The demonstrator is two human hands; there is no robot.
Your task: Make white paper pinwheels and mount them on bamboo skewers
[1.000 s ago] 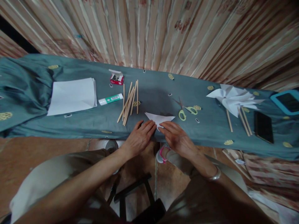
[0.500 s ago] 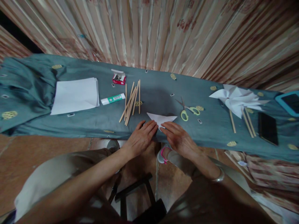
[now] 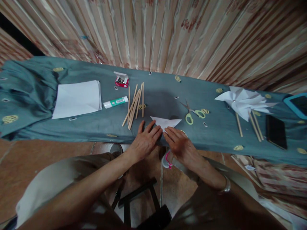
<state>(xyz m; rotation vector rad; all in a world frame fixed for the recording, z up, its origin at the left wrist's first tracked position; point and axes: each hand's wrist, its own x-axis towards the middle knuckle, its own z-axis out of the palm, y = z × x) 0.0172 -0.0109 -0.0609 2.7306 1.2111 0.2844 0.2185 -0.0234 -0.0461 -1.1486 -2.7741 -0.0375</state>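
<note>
A folded piece of white paper (image 3: 168,123), its long pointed edge facing away from me, lies near the front edge of the cloth-covered table. My left hand (image 3: 146,140) rests at its left side, fingers spread and fingertips touching the near left part. From the right, my right hand (image 3: 180,143) reaches in with fingers stretched out flat over the near corner, which they partly hide. Scissors with light green handles (image 3: 189,117) lie slightly opened just right of the paper. To the left is a loose pile of thin wooden sticks (image 3: 134,107).
A glue stick (image 3: 116,102), a stack of white paper (image 3: 76,99) and an open red box of small metal pieces (image 3: 122,80) lie left. White paper pinwheels on sticks (image 3: 243,100), a black phone (image 3: 275,131) and a blue-framed device (image 3: 297,105) lie right.
The fingers of my left hand have spread, with thumb and index finger lifting apart. My right hand has shifted slightly left and nearer to me. The paper has barely moved.
</note>
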